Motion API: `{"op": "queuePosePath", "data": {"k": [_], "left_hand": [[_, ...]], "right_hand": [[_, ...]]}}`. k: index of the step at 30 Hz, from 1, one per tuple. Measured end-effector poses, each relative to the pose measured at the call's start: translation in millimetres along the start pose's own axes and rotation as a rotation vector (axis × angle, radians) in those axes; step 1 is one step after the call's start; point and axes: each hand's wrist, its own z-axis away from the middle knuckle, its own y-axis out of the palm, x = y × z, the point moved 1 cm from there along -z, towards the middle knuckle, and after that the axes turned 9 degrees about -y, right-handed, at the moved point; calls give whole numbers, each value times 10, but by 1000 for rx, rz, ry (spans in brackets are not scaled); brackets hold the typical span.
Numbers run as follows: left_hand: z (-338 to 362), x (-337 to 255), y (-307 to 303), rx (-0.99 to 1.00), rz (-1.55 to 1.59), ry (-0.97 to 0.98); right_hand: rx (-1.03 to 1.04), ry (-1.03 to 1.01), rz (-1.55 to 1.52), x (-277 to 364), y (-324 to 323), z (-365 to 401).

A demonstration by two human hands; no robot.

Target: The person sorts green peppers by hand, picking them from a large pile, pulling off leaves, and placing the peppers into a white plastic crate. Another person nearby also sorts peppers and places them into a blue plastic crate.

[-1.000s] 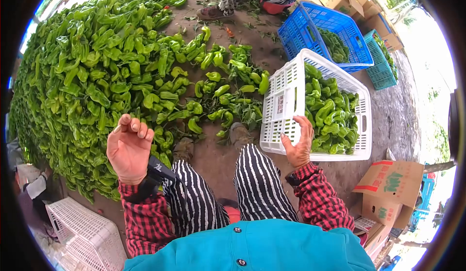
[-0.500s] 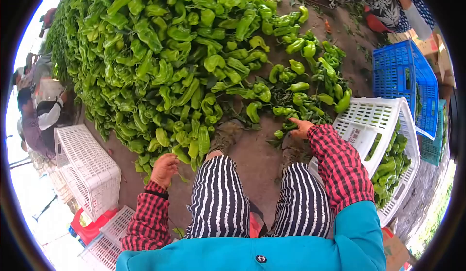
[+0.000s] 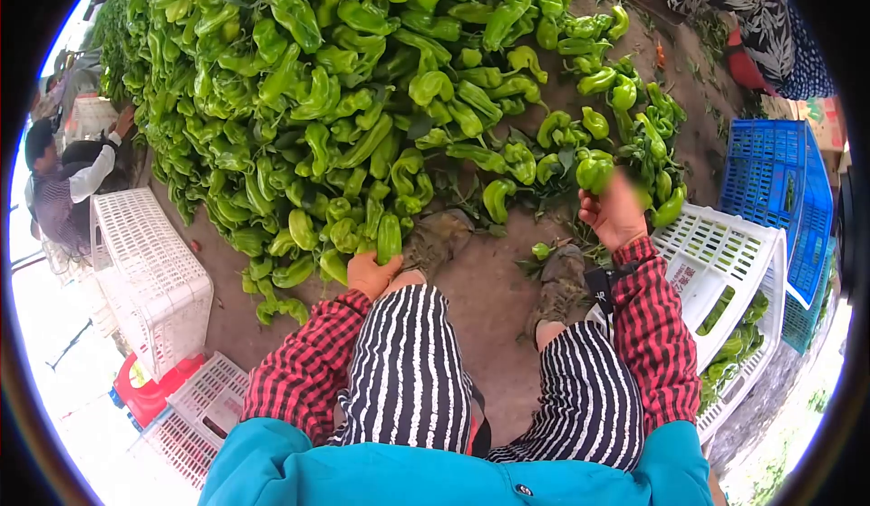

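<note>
A large heap of green peppers (image 3: pixel 299 98) spreads over the ground before me. At the heap's near edge, my left hand (image 3: pixel 370 276) has its fingers closed around the lower end of an upright green pepper (image 3: pixel 389 237), beside my left shoe. My right hand (image 3: pixel 618 212) is raised over the looser peppers on the right, its fingers curled at a bright green pepper (image 3: pixel 594 171). Part of that hand is blurred. The white crate (image 3: pixel 716 252) near my right arm lies tilted, with green peppers (image 3: pixel 736 343) inside it.
Blue crates (image 3: pixel 770 175) stand at the right, beside a person in patterned clothes (image 3: pixel 757 17). White crates (image 3: pixel 149 270) and a red plastic item (image 3: pixel 149 393) are at the left. Another person (image 3: pixel 63 180) sits farther left. My shoes (image 3: pixel 560 289) rest on the brown ground.
My left hand has moved right and forward onto a pepper at the heap's edge. My right hand has shifted right and up from near my shoe, now with a pepper.
</note>
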Motion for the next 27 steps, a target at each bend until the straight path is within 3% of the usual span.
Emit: {"op": "queuePosePath", "data": {"k": [2, 3, 4, 6, 7, 8, 10, 12, 16, 18, 20, 22, 27], "left_hand": [[8, -131, -166, -8, 231, 78], [-12, -182, -233, 135, 502, 180], [-32, -264, -299, 135, 506, 181], [-24, -472, -411, 709, 1204, 35], [24, -566, -476, 903, 1355, -49], [-10, -589, -488, 905, 1354, -41], [-36, -625, -491, 1476, 1630, -135], [-47, -673, -477, 1505, 1607, -165], [-20, -820, -426, 1600, 1568, -175], [45, -936, -430, 1443, 1454, -278], [-6, -937, -341, 1527, 1509, -239], [17, -1024, -381, 1412, 1423, -213], [63, -1071, -298, 1378, 1323, -264]], "right_hand": [[195, -47, -15, 14, 133, 72], [273, -25, -39, 27, 181, 104], [274, -26, -35, 4, 208, 104], [309, -1, 139, -106, 247, 85], [287, 24, 189, -217, 238, 73], [314, 55, 215, -305, 285, 99], [413, 182, 249, -496, 409, 181], [530, 300, 247, -662, 548, 271], [647, 352, 146, -845, 729, 315], [646, 350, 147, -865, 778, 304], [641, 350, 146, -886, 790, 294], [567, 367, 95, -903, 773, 280], [518, 349, 143, -954, 734, 318]]}}
